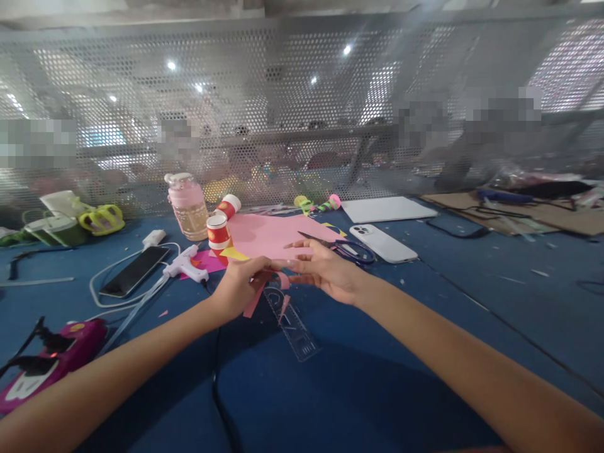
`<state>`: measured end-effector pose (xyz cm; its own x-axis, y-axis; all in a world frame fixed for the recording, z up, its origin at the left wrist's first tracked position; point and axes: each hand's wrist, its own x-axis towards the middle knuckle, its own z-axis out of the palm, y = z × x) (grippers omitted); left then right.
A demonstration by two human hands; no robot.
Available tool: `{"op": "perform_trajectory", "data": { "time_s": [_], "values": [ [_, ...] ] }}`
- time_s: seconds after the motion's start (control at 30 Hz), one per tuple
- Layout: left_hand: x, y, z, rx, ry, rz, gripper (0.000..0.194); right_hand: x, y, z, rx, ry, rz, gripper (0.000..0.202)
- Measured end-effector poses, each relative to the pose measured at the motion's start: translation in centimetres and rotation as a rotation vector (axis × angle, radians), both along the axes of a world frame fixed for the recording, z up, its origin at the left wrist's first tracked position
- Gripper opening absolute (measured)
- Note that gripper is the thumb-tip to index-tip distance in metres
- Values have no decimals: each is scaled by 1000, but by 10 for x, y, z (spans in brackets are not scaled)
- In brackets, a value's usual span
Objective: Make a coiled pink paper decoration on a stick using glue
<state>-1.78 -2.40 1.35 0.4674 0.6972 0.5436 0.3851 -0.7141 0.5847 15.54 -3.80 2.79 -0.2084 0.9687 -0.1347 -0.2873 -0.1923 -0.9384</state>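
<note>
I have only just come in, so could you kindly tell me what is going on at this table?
A person is handling a narrow pink paper strip over a blue table. The left hand holds it, and the fingers of the right hand are close to its curled part. A larger pink sheet lies just beyond the hands, with scissors, a clear ruler and a white glue gun lying nearby.

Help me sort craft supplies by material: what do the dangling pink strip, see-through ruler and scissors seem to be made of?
Pink strip: matte paper or thin card, judging by its thin, flat look. Ruler: probably smooth, clear plastic, since the blue table shows through. Scissors: dark blades, likely metal; the smooth blue handle loops look like plastic.
</note>
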Motion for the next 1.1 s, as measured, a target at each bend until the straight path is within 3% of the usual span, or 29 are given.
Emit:
{"op": "perform_trajectory", "data": {
  "time_s": [0.23,0.37,0.47,0.57,0.63,0.73,0.87,1.0,1.1],
  "values": [
    [-3,3,-7,127,79,-43,16,-1,-4,-1,47,-49,59,70],
    [-3,5,-9,111,109,-1,12,-1,-4,-3,54,-96,4,76],
    [-1,4,-11,-79,55,-22,14,-1,-1,-6,79,-74,-29,76],
    [5,-2,-14,-345,-94,-62,25,-1,2,-10,130,-11,-60,73],
    [9,-7,-17,-428,-174,-34,32,-2,4,-13,156,30,-114,73],
    [13,-15,-21,-406,-203,4,34,-4,7,-16,179,75,-202,74],
    [14,-20,-24,-275,-83,-46,27,-6,7,-18,128,98,-246,74],
    [12,-20,-23,-184,19,-51,21,-6,5,-15,55,99,-213,73],
    [13,-18,-20,-223,-96,13,23,-5,5,-13,52,128,-165,68]
  ]
}}
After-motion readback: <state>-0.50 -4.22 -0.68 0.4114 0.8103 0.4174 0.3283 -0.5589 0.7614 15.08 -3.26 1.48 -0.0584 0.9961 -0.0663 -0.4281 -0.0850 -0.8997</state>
